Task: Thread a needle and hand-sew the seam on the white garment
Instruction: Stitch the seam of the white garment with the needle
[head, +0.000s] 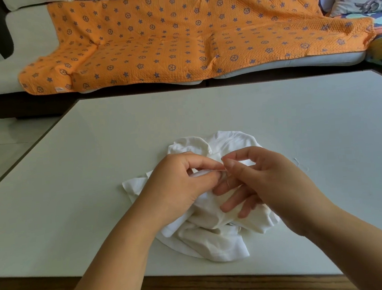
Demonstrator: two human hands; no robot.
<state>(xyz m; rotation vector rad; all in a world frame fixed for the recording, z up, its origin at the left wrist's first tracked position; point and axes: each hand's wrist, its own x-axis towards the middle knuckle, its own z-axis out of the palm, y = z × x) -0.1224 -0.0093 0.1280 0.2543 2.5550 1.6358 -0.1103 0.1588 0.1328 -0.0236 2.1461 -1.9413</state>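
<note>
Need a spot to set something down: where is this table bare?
Bare table left of the white garment, beyond it toward the sofa, and to its right. Crowded at near centre, where left hand and right hand work the garment.

A pale, smooth rectangular surface [91,176] with a wooden near edge carries a crumpled white fabric garment [216,239] midway along that edge; a short pale thread scrap [297,161] lies just right of it.

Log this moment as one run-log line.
stage: sewing seam | left hand: grips white garment fold | right hand: pinches needle at fold | garment bunched on table
</note>
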